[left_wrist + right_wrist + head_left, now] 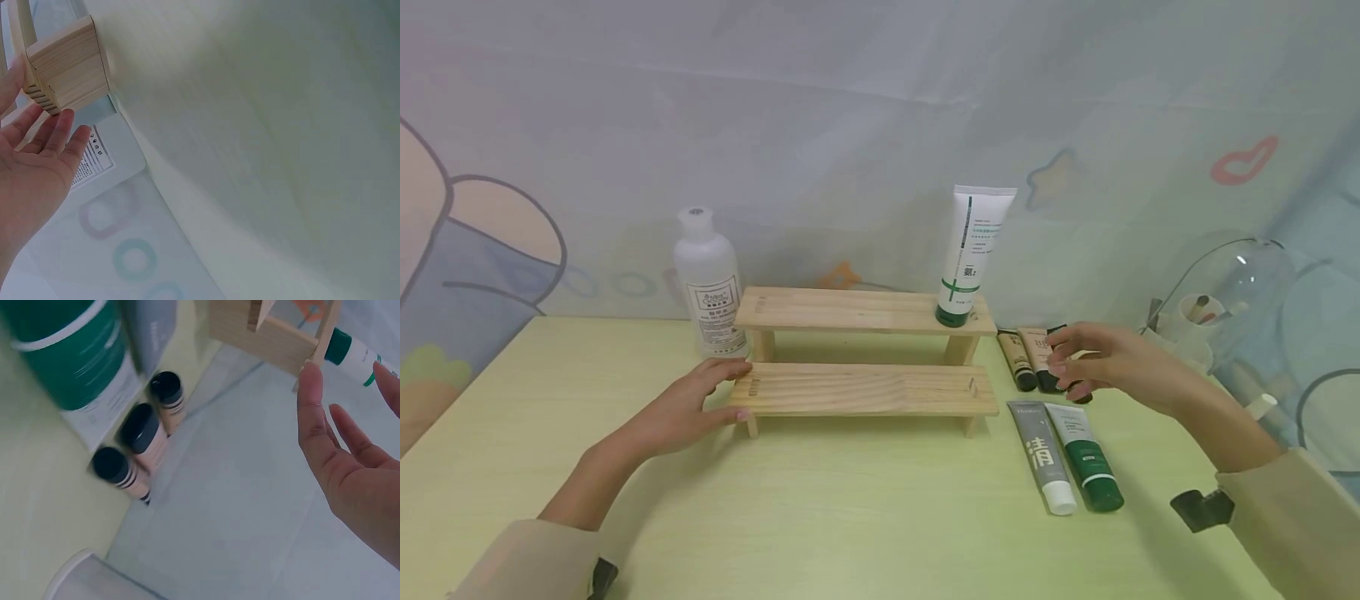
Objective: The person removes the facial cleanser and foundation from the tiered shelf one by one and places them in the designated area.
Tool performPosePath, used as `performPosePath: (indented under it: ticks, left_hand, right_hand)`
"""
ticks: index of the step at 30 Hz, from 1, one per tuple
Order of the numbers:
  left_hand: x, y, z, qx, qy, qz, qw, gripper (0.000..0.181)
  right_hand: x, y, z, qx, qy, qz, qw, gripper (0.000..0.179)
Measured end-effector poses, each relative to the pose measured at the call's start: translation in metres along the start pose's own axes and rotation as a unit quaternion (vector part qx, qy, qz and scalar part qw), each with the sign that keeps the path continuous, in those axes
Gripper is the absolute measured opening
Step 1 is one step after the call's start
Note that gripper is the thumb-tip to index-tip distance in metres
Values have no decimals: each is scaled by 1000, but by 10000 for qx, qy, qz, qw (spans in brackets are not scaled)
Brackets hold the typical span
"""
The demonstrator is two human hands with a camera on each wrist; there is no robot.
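A two-step wooden display stand (857, 390) stands mid-table. My left hand (681, 412) holds the left end of its lower board, thumb at the front corner and fingers at the back corner. In the left wrist view the board's end (40, 94) lies between thumb and fingers. On the upper step's right end a white tube (977, 237) stands upright on its green cap. My right hand (1131, 367), fingers loosely bent and holding nothing, hovers over small beige tubes (1017, 360). In front of these lie a grey tube (1036, 442) and a white-and-green tube (1085, 454).
Behind the stand's left end is a tall white bottle (709, 287) with a printed label. At the far right, a white cup (1199, 315) with sticks in it stands beside a clear rounded container (1258, 283). A printed cloth (850, 150) hangs along the table's back edge.
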State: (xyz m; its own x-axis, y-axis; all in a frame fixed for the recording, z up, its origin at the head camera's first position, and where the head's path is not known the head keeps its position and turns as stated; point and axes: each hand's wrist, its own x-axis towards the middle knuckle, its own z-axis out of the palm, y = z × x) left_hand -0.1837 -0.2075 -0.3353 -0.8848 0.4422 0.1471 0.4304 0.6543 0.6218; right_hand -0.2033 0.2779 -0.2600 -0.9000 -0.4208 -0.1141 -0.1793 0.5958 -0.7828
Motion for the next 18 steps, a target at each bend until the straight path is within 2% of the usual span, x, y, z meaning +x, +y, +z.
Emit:
performPosePath:
  ticks: [4,9,18]
  left_hand:
    - [0,0,0,-19,13,6,10000,59]
    - [-1,0,0,-34,41,16,10000,58]
    - [-1,0,1,-23,70,30,10000,57]
  right_hand:
    - [15,-13,7,-150,49,-41,9999,49]
    - [30,-26,16,-332,326,-71,9989,51]
    - [54,-41,27,274,871,-287,9954,54]
